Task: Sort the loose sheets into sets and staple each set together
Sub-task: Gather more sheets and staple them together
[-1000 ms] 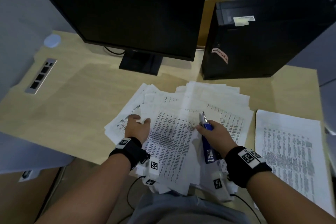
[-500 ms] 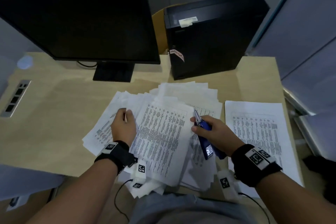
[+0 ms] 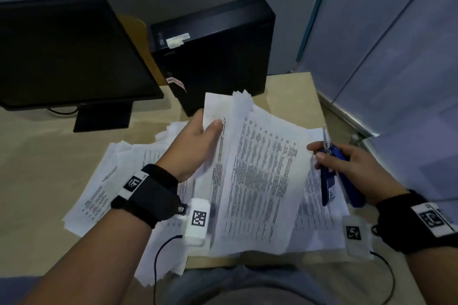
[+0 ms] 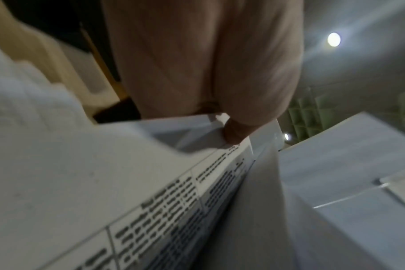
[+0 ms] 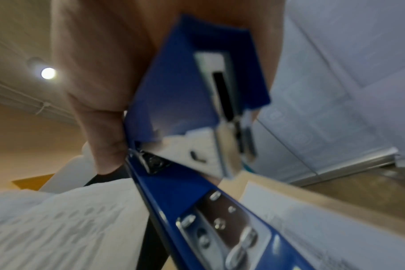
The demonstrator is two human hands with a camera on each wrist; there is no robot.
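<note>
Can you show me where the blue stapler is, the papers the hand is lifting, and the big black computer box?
blue stapler [image 3: 327, 182]: head view, on its blue lower arm.
lifted papers [image 3: 260, 171]: head view, middle of the printed top sheet.
black computer box [image 3: 218, 57]: head view, on its dark side panel.

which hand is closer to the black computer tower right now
Left. The left hand holds a lifted bundle of sheets just in front of the computer tower; the right hand, gripping the blue stapler, sits nearer the person, off to the right.

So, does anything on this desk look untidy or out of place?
Yes. The loose white printed sheets lie fanned and askew, some overhanging the wooden desk's near edge. The left hand lifts an uneven bundle; the right hand grips the blue stapler.
</note>
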